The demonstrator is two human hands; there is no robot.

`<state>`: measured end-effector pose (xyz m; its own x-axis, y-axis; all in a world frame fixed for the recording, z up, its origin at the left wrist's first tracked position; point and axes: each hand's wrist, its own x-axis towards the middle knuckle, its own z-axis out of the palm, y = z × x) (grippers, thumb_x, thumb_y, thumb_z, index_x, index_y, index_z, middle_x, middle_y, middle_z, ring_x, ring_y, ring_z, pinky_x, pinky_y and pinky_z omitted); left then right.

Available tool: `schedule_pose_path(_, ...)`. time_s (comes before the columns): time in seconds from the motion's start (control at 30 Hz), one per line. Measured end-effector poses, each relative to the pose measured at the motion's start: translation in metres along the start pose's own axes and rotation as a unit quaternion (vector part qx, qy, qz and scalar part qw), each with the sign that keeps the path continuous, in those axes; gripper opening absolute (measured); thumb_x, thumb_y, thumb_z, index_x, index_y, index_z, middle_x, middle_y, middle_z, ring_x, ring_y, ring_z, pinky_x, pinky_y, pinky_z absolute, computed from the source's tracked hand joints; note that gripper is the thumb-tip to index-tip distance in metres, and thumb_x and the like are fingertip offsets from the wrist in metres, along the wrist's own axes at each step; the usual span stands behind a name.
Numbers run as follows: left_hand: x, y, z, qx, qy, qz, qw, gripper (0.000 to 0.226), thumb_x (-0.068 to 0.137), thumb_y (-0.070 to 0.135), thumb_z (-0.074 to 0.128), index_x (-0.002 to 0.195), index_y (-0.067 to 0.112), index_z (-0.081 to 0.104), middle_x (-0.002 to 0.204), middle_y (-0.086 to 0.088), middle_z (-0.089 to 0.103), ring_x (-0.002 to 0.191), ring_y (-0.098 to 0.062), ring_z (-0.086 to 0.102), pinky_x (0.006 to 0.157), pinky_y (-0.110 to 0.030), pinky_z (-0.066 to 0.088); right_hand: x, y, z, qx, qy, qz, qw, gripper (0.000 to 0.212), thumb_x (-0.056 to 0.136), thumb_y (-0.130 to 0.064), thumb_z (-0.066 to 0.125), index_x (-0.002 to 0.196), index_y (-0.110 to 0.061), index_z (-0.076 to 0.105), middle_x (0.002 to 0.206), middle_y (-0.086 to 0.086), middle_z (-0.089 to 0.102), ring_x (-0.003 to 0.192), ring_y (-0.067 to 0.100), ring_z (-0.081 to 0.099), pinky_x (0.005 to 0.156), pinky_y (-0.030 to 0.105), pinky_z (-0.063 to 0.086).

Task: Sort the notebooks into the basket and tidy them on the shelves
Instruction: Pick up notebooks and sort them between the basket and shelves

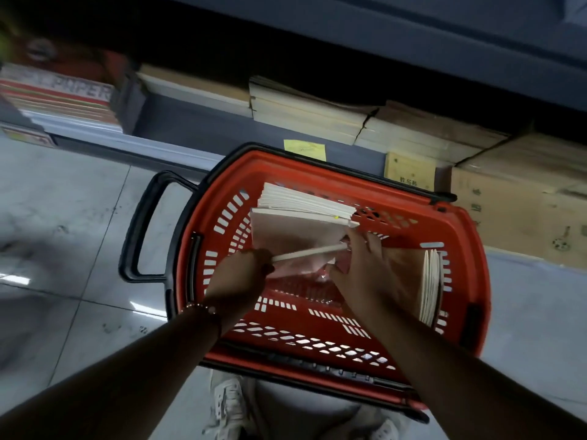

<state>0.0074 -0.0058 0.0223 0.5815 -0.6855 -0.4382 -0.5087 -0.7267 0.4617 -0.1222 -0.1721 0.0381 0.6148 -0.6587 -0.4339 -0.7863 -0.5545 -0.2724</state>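
A red plastic basket point(457, 281) with black rim and handle stands on the floor below me. Both my hands reach into it. My left hand point(244, 274) grips the left end of a thin notebook point(305, 254) held edge-up. My right hand point(365, 265) holds its right end, fingers spread over it. Behind it a stack of pale notebooks point(301, 204) leans against the far wall of the basket. A few more notebooks point(430, 287) stand on edge along the right wall.
A low shelf point(190, 128) runs across the top, carrying stacks of notebooks point(305, 115) and paper packs point(60, 96). Cardboard boxes point(524, 211) sit at the right. A yellow label point(305, 149) hangs on the shelf edge. My shoe point(228, 404) is below the basket, on a tiled floor.
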Motion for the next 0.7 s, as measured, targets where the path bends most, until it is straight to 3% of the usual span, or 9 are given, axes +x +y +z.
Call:
schedule_pose_path(0.07, -0.015, 0.011, -0.028, -0.025, -0.011, 0.007, 1.000, 0.020, 0.104, 0.025, 0.047, 0.114, 0.025, 0.064, 0.087, 0.013, 0.061, 0.072, 0.005, 0.056, 0.060, -0.011, 0.038, -0.006, 0.003, -0.016, 0.099, -0.008, 0.031, 0.995, 0.091, 0.079, -0.030, 0.080, 0.153, -0.031, 0.027, 0.152, -0.001, 0.037, 0.129, 0.024, 0.048, 0.083, 0.027, 0.043)
schedule_pose_path(0.17, -0.048, 0.028, -0.088, -0.059, -0.068, 0.020, 0.996, 0.021, 0.103, 0.030, 0.047, 0.119, 0.031, 0.061, 0.100, 0.018, 0.060, 0.082, 0.003, 0.060, 0.065, -0.007, 0.043, -0.025, 0.001, -0.062, 0.265, -0.061, 0.062, 0.960, 0.096, 0.074, -0.021, 0.086, 0.151, -0.034, 0.030, 0.135, -0.013, 0.048, 0.117, 0.012, 0.055, 0.071, 0.014, 0.044)
schedule_pose_path(0.23, -0.067, 0.041, -0.139, -0.127, -0.100, 0.025, 0.987, 0.016, 0.098, 0.034, 0.054, 0.108, 0.041, 0.064, 0.100, 0.021, 0.063, 0.091, -0.001, 0.064, 0.073, -0.009, 0.046, -0.044, 0.000, -0.099, 0.338, -0.112, 0.062, 0.932, 0.072, 0.076, -0.018, 0.085, 0.136, -0.034, 0.049, 0.115, -0.017, 0.063, 0.100, 0.005, 0.065, 0.061, 0.009, 0.047)
schedule_pose_path(0.3, -0.084, 0.063, -0.195, -0.249, -0.110, 0.022, 0.962, 0.012, 0.086, 0.045, 0.067, 0.095, 0.040, 0.074, 0.093, 0.017, 0.073, 0.092, -0.007, 0.069, 0.078, -0.024, 0.055, -0.066, -0.005, -0.146, 0.366, -0.152, 0.067, 0.915, 0.044, 0.081, -0.018, 0.081, 0.119, -0.028, 0.062, 0.096, -0.016, 0.070, 0.086, -0.002, 0.067, 0.059, 0.007, 0.048)
schedule_pose_path(0.43, -0.118, 0.130, -0.297, -0.331, -0.031, 0.039, 0.942, 0.006, 0.083, 0.030, 0.073, 0.086, 0.026, 0.076, 0.072, 0.009, 0.073, 0.066, -0.006, 0.070, 0.051, -0.015, 0.050, -0.115, -0.027, -0.255, 0.415, -0.149, 0.065, 0.895, 0.034, 0.086, -0.026, 0.075, 0.120, -0.022, 0.069, 0.107, -0.007, 0.075, 0.101, 0.012, 0.070, 0.080, 0.021, 0.054)
schedule_pose_path(0.47, -0.127, 0.148, -0.320, -0.361, 0.002, 0.032, 0.932, 0.005, 0.085, 0.027, 0.071, 0.085, 0.024, 0.076, 0.072, 0.008, 0.074, 0.066, -0.006, 0.070, 0.050, -0.014, 0.049, -0.131, -0.033, -0.284, 0.439, -0.143, 0.061, 0.885, 0.034, 0.087, -0.025, 0.074, 0.121, -0.021, 0.068, 0.110, -0.005, 0.075, 0.103, 0.014, 0.070, 0.084, 0.024, 0.055)
schedule_pose_path(0.57, -0.167, 0.200, -0.380, -0.481, 0.021, 0.019, 0.876, 0.017, 0.089, 0.026, 0.063, 0.101, 0.023, 0.074, 0.094, 0.009, 0.077, 0.084, -0.007, 0.073, 0.062, -0.011, 0.054, -0.185, -0.051, -0.369, 0.504, -0.105, 0.052, 0.856, 0.031, 0.091, -0.020, 0.070, 0.122, -0.019, 0.067, 0.113, 0.000, 0.075, 0.104, 0.020, 0.071, 0.091, 0.036, 0.057)
schedule_pose_path(0.7, -0.231, 0.266, -0.418, -0.502, -0.119, 0.019, 0.856, 0.059, 0.061, 0.047, 0.090, 0.110, 0.019, 0.076, 0.115, -0.003, 0.074, 0.105, -0.022, 0.071, 0.086, -0.033, 0.059, -0.260, -0.065, -0.471, 0.565, -0.028, 0.005, 0.825, 0.030, 0.088, -0.019, 0.067, 0.118, -0.016, 0.068, 0.113, 0.004, 0.075, 0.105, 0.023, 0.071, 0.089, 0.037, 0.058)
